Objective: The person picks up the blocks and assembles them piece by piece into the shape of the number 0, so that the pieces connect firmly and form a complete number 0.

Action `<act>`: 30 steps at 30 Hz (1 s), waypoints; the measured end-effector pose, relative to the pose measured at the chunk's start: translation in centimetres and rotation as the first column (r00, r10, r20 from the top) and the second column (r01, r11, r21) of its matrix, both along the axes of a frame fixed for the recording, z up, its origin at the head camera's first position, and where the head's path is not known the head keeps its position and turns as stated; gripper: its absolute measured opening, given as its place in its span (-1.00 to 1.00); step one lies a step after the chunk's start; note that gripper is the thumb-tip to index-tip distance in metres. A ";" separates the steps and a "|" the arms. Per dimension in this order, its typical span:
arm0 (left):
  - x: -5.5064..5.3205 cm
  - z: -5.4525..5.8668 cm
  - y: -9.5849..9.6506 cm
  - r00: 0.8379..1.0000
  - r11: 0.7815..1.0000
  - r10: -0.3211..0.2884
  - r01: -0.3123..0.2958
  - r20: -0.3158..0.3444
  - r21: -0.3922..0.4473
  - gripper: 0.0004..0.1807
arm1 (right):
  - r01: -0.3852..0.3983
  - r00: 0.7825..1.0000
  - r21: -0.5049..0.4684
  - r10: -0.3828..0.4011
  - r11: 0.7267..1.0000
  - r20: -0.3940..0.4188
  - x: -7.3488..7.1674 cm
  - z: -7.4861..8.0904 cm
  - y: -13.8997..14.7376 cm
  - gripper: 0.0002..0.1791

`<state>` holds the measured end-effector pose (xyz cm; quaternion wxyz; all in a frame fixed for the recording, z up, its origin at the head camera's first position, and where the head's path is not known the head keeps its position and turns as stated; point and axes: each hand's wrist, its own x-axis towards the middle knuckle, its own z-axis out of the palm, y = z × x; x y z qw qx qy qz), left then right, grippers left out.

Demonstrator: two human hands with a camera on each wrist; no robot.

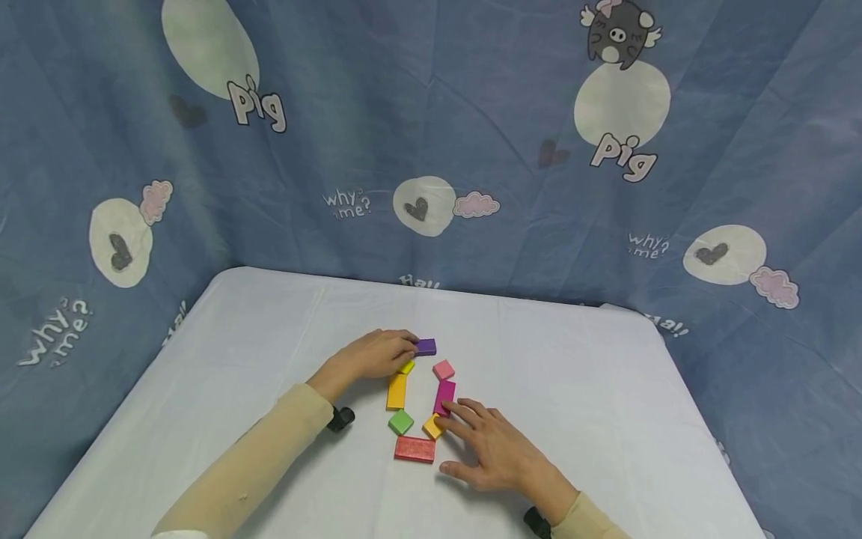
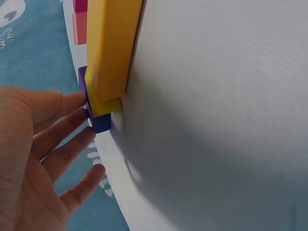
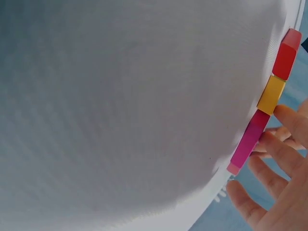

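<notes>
Small coloured blocks form a ring on the table. My left hand (image 1: 377,353) is at the far end, its fingertips right at the left end of a purple block (image 1: 426,346) and over a small yellow block (image 1: 407,367), which it partly hides. The left wrist view shows these fingers fairly straight beside the purple block (image 2: 102,123). On the near right, my right hand (image 1: 494,449) has its fingers spread, with fingertips at a magenta block (image 1: 444,396) and a small orange block (image 1: 432,427). In the right wrist view, these fingertips meet the sides of the magenta block (image 3: 248,143) and the orange block (image 3: 271,94).
A long orange block (image 1: 396,392) and a green block (image 1: 400,422) make the ring's left side. A red block (image 1: 414,450) lies at the near end, a pink block (image 1: 444,369) at the far right. Behind the white table (image 1: 572,374) hangs a blue printed cloth (image 1: 431,127).
</notes>
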<state>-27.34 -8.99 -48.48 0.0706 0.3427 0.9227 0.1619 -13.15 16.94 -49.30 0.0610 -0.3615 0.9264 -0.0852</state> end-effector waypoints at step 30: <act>-0.1 0.1 -0.3 0.991 0.998 0.062 -0.065 0.118 0.022 -0.62 | 0.009 1.000 0.004 -0.009 1.000 -0.007 0.0 -0.1 -0.1 -0.22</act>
